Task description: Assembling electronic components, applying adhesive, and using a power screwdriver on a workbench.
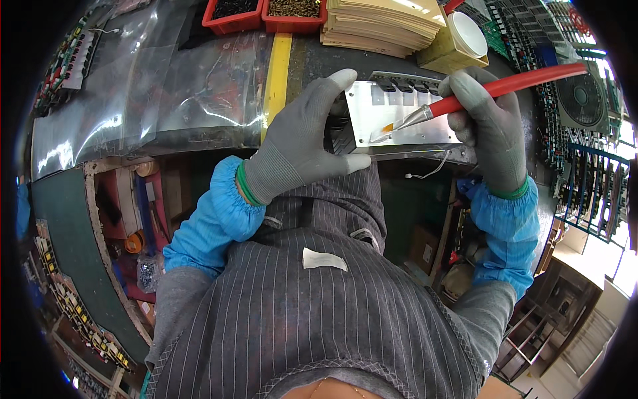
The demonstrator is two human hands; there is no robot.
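Observation:
A box-shaped unit with a bright metal face plate [359, 100] and a row of black parts along its far edge lies at the bench's near edge. My left hand [299, 133], in a grey glove, grips its left end, thumb on the near side and fingers on the far side. A paintbrush with a red handle [531, 78] is pinched in my gloved right hand [488, 123] above the unit's right end. Its bristles point left and down, at the near left part of the plate; whether they touch it I cannot tell.
Two red bins [292, 25] of small black and brass-coloured parts stand at the back, beside a stack of tan sheets [379, 26]. A white round tub [468, 34] sits behind my right hand. Clear plastic sheeting [193, 100] covers the bench's left. Circuit boards [591, 186] are racked at right.

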